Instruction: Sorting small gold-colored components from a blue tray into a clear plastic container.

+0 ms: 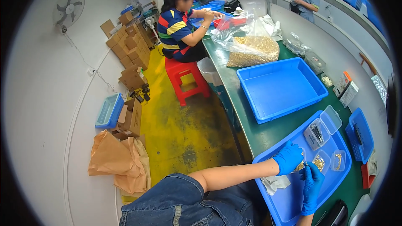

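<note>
Both my hands wear blue gloves and work over a blue tray [289,203] at the bench's near end. My left hand [289,157] is closed, fingers curled at a patch of small gold pieces [299,166]; what it grips is hidden. Close beside it, my right hand [313,184] pinches thumb and fingers together at something too small to name. Just beyond the fingertips are a clear box of small gold parts [319,163] and a smaller one [338,160]. A lidded clear box [317,134] with dark slim items stands farther back. A white cloth [276,184] lies by my left wrist.
A large blue tray [278,88] sits farther along the green bench [247,129], before a plastic bag of gold parts [255,51]. A blue basket [360,136] stands right. A co-worker [182,27] sits on a red stool [187,77]. Cardboard boxes [134,46] line the left wall.
</note>
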The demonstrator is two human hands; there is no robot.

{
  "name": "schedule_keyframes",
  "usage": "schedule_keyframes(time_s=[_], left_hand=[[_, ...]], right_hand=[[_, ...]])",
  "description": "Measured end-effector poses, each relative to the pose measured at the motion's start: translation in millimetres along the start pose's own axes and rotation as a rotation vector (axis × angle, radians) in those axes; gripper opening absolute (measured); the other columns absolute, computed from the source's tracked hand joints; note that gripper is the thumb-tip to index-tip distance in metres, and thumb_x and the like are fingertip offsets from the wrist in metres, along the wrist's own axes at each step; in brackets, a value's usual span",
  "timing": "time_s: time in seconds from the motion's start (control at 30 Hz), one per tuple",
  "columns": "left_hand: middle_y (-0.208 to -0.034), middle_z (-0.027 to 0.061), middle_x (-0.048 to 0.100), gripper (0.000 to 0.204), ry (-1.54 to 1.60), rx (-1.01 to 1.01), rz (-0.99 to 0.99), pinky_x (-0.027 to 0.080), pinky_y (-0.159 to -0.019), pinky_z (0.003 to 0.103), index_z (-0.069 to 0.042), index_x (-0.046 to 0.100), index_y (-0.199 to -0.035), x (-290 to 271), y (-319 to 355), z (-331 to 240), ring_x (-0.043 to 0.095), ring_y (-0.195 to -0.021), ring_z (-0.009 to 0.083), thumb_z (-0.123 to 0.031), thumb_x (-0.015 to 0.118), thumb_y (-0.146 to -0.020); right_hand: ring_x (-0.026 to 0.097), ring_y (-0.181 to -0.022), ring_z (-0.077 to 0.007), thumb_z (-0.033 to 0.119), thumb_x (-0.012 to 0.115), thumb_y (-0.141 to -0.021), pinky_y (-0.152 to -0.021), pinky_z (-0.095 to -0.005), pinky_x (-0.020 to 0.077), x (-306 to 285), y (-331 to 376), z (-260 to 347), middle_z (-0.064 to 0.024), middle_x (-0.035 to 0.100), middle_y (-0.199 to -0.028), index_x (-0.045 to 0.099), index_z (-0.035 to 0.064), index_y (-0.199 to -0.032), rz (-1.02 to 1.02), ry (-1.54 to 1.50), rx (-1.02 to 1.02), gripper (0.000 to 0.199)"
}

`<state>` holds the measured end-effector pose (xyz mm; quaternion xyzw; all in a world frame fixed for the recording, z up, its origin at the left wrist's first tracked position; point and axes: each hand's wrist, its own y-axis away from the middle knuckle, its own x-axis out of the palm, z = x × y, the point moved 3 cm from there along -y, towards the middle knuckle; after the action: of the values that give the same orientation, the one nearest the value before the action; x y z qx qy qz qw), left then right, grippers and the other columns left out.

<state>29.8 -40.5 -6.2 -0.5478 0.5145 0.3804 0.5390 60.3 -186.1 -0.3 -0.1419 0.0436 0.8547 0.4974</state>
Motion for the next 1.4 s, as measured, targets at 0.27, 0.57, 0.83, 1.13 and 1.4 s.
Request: schedule_keyframes(time_s=[0.27,0.57,0.83,1.13,1.4], left_hand=[[-0.082,0.0101,0.061,0.019,1.136,-0.135,-0.262,0.047,-0.072,0.032,-0.002,0.061,-0.094,-0.7,7.4,31.3,0.058,-0.073,0.0201,-0.008,0.063,-0.077],[-0.077,0.0037,0.06,0.013,1.731,-0.46,-0.067,0.042,-0.063,0.021,0.002,0.063,-0.094,-15.8,1.9,18.8,0.051,-0.066,0.0087,-0.004,0.061,-0.082],[-0.076,0.0038,0.06,0.012,1.719,-0.476,-0.081,0.042,-0.062,0.021,0.002,0.065,-0.092,-16.4,6.8,19.4,0.051,-0.066,0.008,-0.003,0.062,-0.081],[-0.085,0.0036,0.063,0.015,1.705,-0.377,-0.108,0.044,-0.065,0.021,0.0,0.065,-0.097,-14.8,8.5,16.0,0.053,-0.072,0.0074,-0.004,0.061,-0.083],[-0.085,0.0057,0.063,0.014,1.72,-0.373,-0.068,0.045,-0.065,0.022,0.002,0.065,-0.094,-16.6,9.9,11.7,0.055,-0.07,0.0091,0.001,0.06,-0.082]], right_hand=[[0.058,-0.062,-0.0115,0.009,0.059,-0.086,-0.055,-0.0233,0.046,5.4,-13.4,10.9,-0.0065,0.063,-0.075,0.065,0.0003,-0.098,-0.051,0.184,-0.26,0.016],[0.065,-0.072,-0.0218,0.014,0.061,-0.084,-0.064,-0.0296,0.0501,-8.0,-3.5,14.7,-0.0117,0.066,-0.085,0.066,0.0047,-0.098,-0.077,0.162,-0.206,0.017],[0.065,-0.074,-0.0236,0.015,0.062,-0.084,-0.066,-0.03,0.0507,-5.4,-2.1,16.9,-0.0121,0.067,-0.087,0.067,0.0053,-0.097,-0.075,0.178,-0.209,0.017],[0.065,-0.071,-0.0266,0.018,0.058,-0.087,-0.062,-0.0315,0.0497,0.3,-1.5,15.1,-0.0148,0.065,-0.084,0.064,0.0056,-0.102,0.027,0.162,-0.153,0.021],[0.064,-0.072,-0.0288,0.02,0.057,-0.088,-0.061,-0.0327,0.0496,0.4,-0.4,16.7,-0.0152,0.064,-0.085,0.061,0.0061,-0.106,0.054,0.238,-0.214,0.024]])
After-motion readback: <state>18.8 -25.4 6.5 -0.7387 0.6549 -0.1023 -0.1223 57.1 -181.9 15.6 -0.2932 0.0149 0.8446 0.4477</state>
